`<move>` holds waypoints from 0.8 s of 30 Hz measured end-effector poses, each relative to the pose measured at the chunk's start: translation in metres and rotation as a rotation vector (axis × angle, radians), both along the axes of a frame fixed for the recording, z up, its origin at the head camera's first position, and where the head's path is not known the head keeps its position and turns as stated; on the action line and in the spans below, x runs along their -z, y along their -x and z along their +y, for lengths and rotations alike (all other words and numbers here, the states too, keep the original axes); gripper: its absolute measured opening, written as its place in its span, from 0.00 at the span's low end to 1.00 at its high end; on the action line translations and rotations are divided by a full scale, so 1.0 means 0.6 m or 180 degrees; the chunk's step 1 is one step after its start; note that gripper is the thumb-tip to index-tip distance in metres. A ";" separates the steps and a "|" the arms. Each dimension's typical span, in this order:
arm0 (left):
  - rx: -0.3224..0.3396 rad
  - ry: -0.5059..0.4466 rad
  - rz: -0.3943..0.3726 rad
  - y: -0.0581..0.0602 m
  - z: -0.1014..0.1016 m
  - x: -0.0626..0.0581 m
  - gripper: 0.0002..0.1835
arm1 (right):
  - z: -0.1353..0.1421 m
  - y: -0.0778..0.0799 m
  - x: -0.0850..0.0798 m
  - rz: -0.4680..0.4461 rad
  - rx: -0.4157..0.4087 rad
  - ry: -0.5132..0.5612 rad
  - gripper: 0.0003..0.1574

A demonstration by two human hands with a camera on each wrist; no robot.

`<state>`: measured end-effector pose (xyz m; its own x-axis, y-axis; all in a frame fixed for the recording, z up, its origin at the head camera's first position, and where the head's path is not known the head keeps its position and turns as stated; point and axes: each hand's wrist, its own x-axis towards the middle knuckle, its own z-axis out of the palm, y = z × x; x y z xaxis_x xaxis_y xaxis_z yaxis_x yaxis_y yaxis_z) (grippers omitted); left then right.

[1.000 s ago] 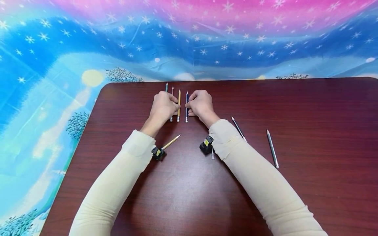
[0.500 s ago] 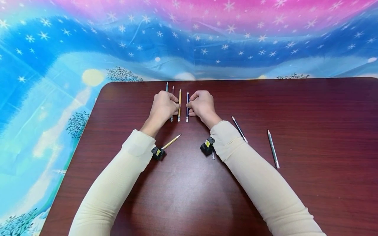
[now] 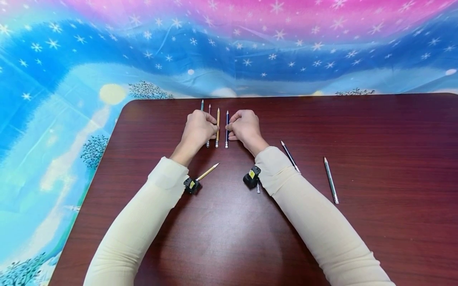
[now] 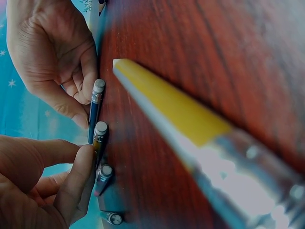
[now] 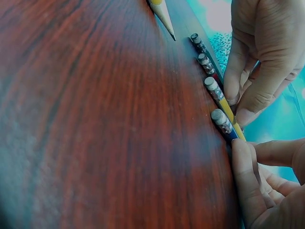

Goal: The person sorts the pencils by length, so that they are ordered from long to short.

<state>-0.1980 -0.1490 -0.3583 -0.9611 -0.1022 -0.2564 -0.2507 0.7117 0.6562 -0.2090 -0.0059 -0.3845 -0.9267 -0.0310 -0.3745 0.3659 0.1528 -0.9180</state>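
In the head view my left hand pinches a yellow pencil between thumb and fingers near the table's far side. Just right of it, my right hand pinches a dark blue pencil. Both pencils lie side by side with a small gap, tips pointing away and erasers towards me. Left of the yellow one are a reddish pencil and a teal pencil, partly hidden by my left hand. The right wrist view shows the white eraser ends of the yellow pencil and blue pencil close together.
A gold-yellow pencil lies beside my left wrist camera. Right of my right sleeve are a dark pencil and a dark green pencil. Another pencil's eraser end shows under the right wrist camera. A patterned cloth hangs behind the table.
Both hands and the pencils they hold stay almost in place. Only a very slight shift of the view and of the right wrist shows.
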 end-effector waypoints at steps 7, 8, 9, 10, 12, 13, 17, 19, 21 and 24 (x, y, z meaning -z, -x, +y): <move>0.0007 0.0023 -0.0007 -0.001 0.001 0.000 0.06 | 0.002 -0.001 0.000 0.0028 -0.0030 -0.0028 0.06; 0.0010 0.0023 -0.0006 -0.001 0.001 0.000 0.06 | 0.003 -0.001 0.000 0.0032 -0.0035 -0.0039 0.06; 0.0011 0.0021 -0.0009 -0.001 0.001 -0.001 0.06 | 0.003 -0.001 0.000 0.0029 -0.0036 -0.0041 0.06; 0.0013 0.0021 -0.0012 -0.001 0.001 -0.001 0.06 | 0.003 -0.001 0.000 0.0030 -0.0038 -0.0038 0.06; 0.0013 0.0024 -0.0018 -0.001 0.001 -0.002 0.06 | 0.004 -0.001 0.000 0.0019 -0.0038 -0.0016 0.06; 0.0015 0.0026 -0.0015 -0.001 0.001 -0.002 0.06 | 0.004 -0.001 0.000 0.0013 -0.0036 0.0000 0.06; 0.0019 0.0029 -0.0007 -0.002 0.001 -0.003 0.06 | 0.005 0.000 0.001 -0.0005 -0.0014 0.0056 0.07; 0.0019 0.0028 -0.0006 -0.002 0.001 -0.003 0.06 | 0.004 0.000 0.001 -0.0001 -0.0002 0.0048 0.08; 0.0013 0.0024 -0.0016 -0.002 0.001 -0.003 0.06 | 0.003 0.000 0.001 0.0020 0.0012 0.0014 0.08; 0.0009 0.0021 -0.0030 -0.002 0.001 -0.004 0.06 | 0.001 0.000 0.002 0.0048 0.0029 -0.0068 0.08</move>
<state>-0.1965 -0.1487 -0.3560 -0.9590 -0.1011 -0.2647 -0.2547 0.7169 0.6490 -0.2092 -0.0051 -0.3854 -0.9325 -0.0148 -0.3609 0.3534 0.1693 -0.9200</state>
